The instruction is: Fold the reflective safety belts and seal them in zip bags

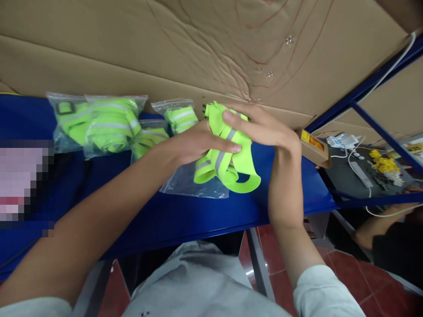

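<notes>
A neon yellow-green reflective strap (243, 165) with grey stripes is bunched in loops between my hands, above the blue table. My left hand (211, 141) is closed round it from the left, thumb pressed across the front. From the right, my right hand (261, 125) grips its upper part, thumb on the front face and fingers behind. Loose loops hang below both hands. Under them lies a clear plastic bag (194, 182), flat on the table and partly hidden by the strap and my left forearm.
Bagged straps (112, 125) sit along the back left, with another bagged strap (181, 116) nearer my hands. A cardboard partition (132, 53) stands behind. At right are a small cardboard box (313, 149), a blue frame bar (380, 130) and another person's arm (373, 224).
</notes>
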`<state>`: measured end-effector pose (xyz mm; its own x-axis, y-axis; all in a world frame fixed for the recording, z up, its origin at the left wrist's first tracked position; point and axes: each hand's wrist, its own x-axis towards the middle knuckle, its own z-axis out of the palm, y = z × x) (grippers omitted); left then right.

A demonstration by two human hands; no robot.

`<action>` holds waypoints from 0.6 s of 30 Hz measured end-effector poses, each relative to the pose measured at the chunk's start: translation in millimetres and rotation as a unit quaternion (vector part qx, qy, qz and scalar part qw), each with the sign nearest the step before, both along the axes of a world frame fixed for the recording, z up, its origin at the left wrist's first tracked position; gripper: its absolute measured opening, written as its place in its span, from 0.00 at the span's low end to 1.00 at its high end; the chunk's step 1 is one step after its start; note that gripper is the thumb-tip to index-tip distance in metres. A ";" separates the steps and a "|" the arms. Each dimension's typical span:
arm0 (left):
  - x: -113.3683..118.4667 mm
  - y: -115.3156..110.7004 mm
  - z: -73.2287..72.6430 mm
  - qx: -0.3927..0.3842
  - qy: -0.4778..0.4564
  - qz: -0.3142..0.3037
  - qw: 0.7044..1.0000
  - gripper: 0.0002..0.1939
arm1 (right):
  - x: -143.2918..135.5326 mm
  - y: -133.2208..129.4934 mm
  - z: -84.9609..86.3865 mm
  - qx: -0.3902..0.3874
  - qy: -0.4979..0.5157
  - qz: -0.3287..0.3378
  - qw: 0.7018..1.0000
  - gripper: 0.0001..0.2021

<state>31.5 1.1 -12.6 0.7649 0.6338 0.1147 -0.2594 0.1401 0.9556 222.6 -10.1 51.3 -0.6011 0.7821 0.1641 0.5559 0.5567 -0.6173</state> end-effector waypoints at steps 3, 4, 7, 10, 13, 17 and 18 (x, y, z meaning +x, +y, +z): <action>-2.2 -1.8 2.5 0.061 0.034 0.026 0.997 0.15 | 4.1 -2.6 1.7 -0.136 -0.017 0.090 0.986 0.25; -2.7 -1.9 3.4 0.070 0.040 0.040 0.996 0.17 | 3.8 -2.2 1.4 -0.142 -0.012 0.092 0.986 0.24; -5.0 0.2 6.9 0.037 0.028 0.068 0.997 0.19 | -1.8 2.0 -1.6 -0.055 0.034 0.033 0.997 0.20; -8.7 3.9 10.1 -0.076 0.003 0.017 0.997 0.15 | -8.8 4.9 -3.7 0.017 0.068 -0.002 0.998 0.18; -10.3 4.8 9.6 -0.128 -0.008 -0.047 0.991 0.15 | -11.4 1.9 -0.1 0.015 0.092 -0.067 0.993 0.23; -6.6 0.0 5.6 -0.118 0.018 -0.050 0.992 0.17 | -10.2 -7.4 9.6 -0.034 0.154 -0.138 0.978 0.23; -5.5 -1.6 5.6 -0.115 0.024 -0.054 0.992 0.17 | -9.8 -9.4 11.2 -0.047 0.167 -0.143 0.974 0.23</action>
<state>26.0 -0.5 -7.0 0.8308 0.5531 -0.0611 -0.1861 0.3796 0.9062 212.8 -19.5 62.6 -0.2820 0.9307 0.2330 0.4387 0.3411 -0.8314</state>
